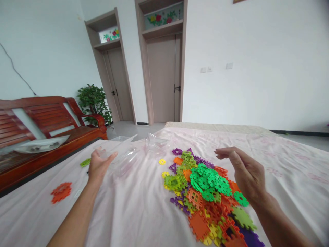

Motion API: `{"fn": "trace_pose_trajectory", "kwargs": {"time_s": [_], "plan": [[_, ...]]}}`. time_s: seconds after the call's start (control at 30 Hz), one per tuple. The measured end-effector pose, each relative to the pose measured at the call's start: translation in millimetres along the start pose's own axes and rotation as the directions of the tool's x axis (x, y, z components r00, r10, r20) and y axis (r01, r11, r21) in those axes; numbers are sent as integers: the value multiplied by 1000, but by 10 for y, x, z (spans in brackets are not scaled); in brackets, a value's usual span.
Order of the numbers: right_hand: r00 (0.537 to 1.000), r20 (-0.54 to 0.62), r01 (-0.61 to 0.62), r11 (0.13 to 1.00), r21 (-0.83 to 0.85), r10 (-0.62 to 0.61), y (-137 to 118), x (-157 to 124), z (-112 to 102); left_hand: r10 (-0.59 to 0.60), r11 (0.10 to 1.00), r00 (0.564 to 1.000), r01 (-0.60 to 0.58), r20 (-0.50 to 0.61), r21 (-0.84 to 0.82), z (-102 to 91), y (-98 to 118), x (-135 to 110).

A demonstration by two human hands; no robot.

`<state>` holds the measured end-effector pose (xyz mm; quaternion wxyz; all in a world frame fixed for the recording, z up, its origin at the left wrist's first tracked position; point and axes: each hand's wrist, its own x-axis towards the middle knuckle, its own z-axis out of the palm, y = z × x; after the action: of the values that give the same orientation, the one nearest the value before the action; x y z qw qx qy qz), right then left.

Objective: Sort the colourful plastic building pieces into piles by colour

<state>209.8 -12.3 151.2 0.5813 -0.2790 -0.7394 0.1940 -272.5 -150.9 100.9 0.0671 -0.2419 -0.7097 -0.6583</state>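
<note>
Left hand [99, 166] at the near rim of the clear box [125, 156], thumb and fingers spread about it; a grip cannot be confirmed. Right hand [244, 173] released, fingers loosely curved, holding nothing, above the right edge of the pile [205, 188] of coloured pieces on the sheet [133, 206]. Box lies left of the pile, apart from it. One orange piece [61, 192] lies alone, far left

left hand [99, 166] at clear box [123, 156], toy pieces [205, 185]
</note>
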Motion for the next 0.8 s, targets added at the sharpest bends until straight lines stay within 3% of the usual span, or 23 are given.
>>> {"fn": "trace_pose_trajectory", "kwargs": {"time_s": [0.37, 0.47, 0.6, 0.7, 0.8], "plan": [[1000, -6, 9, 1000, -1, -9, 11, 7, -21, -134, 991, 990, 134, 33, -1, 51, -89, -39], [1000, -21, 0, 1000, 8, 1, 9, 14, -19, -138, 990, 988, 137, 65, 17, 19, -108, -29], [999, -38, -9, 1000, 2, 9, 11, 20, -19, -123, 990, 992, 124, 22, -63, -53, -116, -81], [998, -66, -11, 1000, -11, 11, 18, 25, -28, -5, 991, 989, -15, -145, -132, -155, -133, -237], [996, -94, -7, 1000, -4, 6, 30, 32, -33, 295, 948, 905, -316, -307, -20, -265, -143, -536]]}}
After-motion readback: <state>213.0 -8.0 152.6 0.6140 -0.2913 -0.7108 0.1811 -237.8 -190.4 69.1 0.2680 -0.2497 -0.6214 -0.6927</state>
